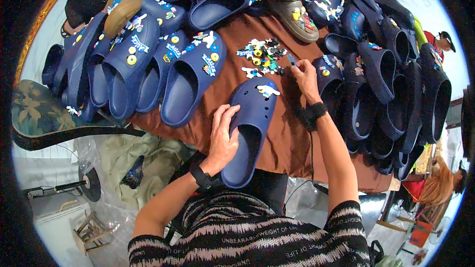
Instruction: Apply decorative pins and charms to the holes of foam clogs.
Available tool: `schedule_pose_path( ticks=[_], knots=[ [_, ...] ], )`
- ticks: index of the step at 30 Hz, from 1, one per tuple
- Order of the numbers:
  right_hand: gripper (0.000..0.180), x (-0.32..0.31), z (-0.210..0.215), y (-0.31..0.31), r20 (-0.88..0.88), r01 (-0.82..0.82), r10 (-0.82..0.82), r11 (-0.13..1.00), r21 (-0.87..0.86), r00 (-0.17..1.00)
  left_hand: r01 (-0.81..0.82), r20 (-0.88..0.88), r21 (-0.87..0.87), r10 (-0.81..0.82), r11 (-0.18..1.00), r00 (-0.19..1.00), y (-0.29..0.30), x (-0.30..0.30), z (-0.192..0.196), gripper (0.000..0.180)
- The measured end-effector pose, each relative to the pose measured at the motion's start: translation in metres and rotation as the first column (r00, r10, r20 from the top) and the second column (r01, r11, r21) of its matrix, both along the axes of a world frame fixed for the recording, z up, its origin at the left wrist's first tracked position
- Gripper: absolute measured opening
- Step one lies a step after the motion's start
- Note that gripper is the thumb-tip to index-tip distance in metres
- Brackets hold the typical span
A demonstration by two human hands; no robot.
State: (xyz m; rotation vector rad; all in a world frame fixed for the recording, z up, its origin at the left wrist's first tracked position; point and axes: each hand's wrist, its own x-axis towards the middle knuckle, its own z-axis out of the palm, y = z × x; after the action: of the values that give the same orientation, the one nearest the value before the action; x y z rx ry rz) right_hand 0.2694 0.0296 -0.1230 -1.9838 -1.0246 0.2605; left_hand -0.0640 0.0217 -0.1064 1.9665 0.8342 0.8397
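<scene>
My left hand (pixel 223 136) is closed round the left side of a navy blue clog (pixel 245 118), whose toe points away from me. A white charm (pixel 267 90) with a bit of blue and yellow sits near the clog's toe, and several bare holes show in its upper. To the right of a pile of small shoe charms (pixel 261 57), my right hand (pixel 307 80) pinches a small, thin, dark bluish piece (pixel 291 60). Its exact kind is too small to make out. The pile mixes white, yellow, green, black and blue charms.
Decorated navy clogs (pixel 195 74) line the left and far sides of the brown cloth (pixel 289 138). More dark clogs (pixel 361 99) are stacked at right, with a grey-brown clog (pixel 297 20) at the far side. A patterned chair seat (pixel 54 109) stands at left. Other people (pixel 89 0) are around the table.
</scene>
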Motion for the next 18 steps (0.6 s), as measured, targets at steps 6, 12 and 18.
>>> schedule_pose_path(
  ticks=[6, 12, 18],
  knots=[
    [0.012, -0.071, 0.04, -0.048, -0.232, -0.184, 0.204, 0.978, 0.102, 0.951, -0.016, 0.002, 0.006, 0.016, 1.0, 1.0, 0.0, -0.003, 0.001, 0.064],
    [0.016, -0.107, 0.053, -0.074, 0.244, -0.384, 0.359, 0.921, 0.065, 0.901, -0.008, -0.02, -0.012, 0.008, 1.0, 1.0, -0.001, -0.002, 0.003, 0.058],
    [0.02, -0.101, 0.046, -0.071, 0.518, -0.488, 0.429, 0.872, -0.026, 0.74, -0.011, -0.009, -0.04, 0.011, 0.999, 1.0, -0.001, 0.0, 0.003, 0.058]
  ],
)
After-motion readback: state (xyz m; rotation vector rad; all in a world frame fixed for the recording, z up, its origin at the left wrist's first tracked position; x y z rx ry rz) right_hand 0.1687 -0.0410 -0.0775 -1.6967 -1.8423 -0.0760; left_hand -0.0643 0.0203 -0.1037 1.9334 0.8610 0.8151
